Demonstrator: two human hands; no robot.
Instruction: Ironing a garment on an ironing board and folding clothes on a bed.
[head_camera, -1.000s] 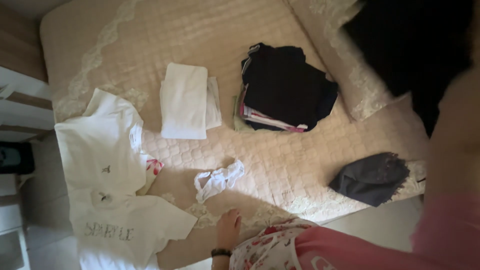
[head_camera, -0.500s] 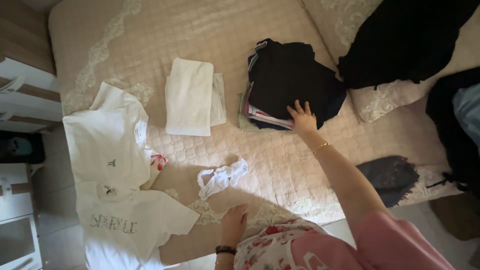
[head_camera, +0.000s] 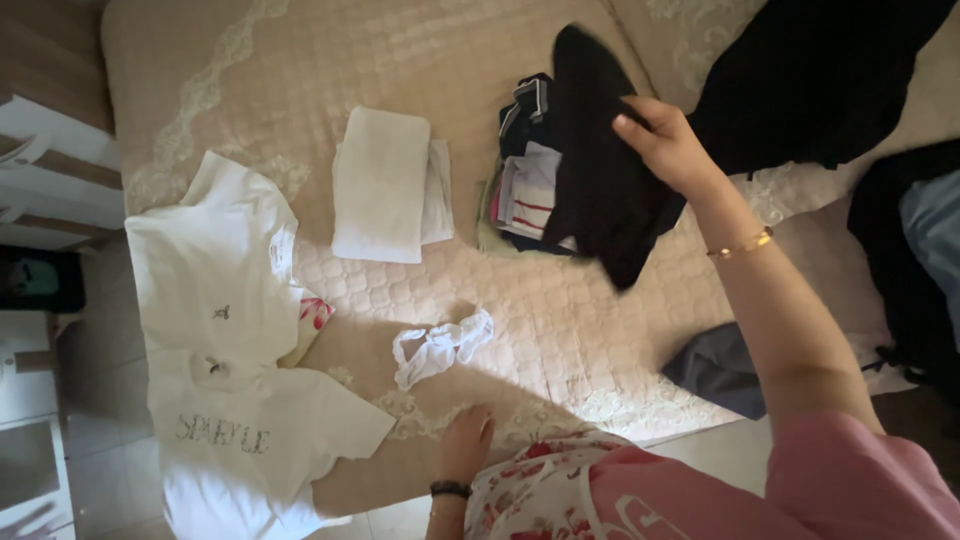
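Note:
My right hand (head_camera: 668, 143) grips a black garment (head_camera: 600, 170) and holds it lifted above a pile of folded clothes (head_camera: 525, 185) on the beige quilted bed (head_camera: 420, 60). My left hand (head_camera: 466, 443) rests flat on the near edge of the bed, a dark band on its wrist. A small crumpled white piece of cloth (head_camera: 438, 348) lies just beyond that hand. A folded white stack (head_camera: 385, 185) sits left of the pile.
Two white T-shirts (head_camera: 225, 350) lie spread at the bed's left edge. A large black cloth (head_camera: 810, 80) covers the far right pillow area. A dark grey garment (head_camera: 715, 370) hangs at the near right edge. White furniture (head_camera: 40, 170) stands left.
My right hand reached to the dark pile, took hold of the top black garment and lifted it off. The striped folded clothes beneath now show. My left hand stayed on the bed edge.

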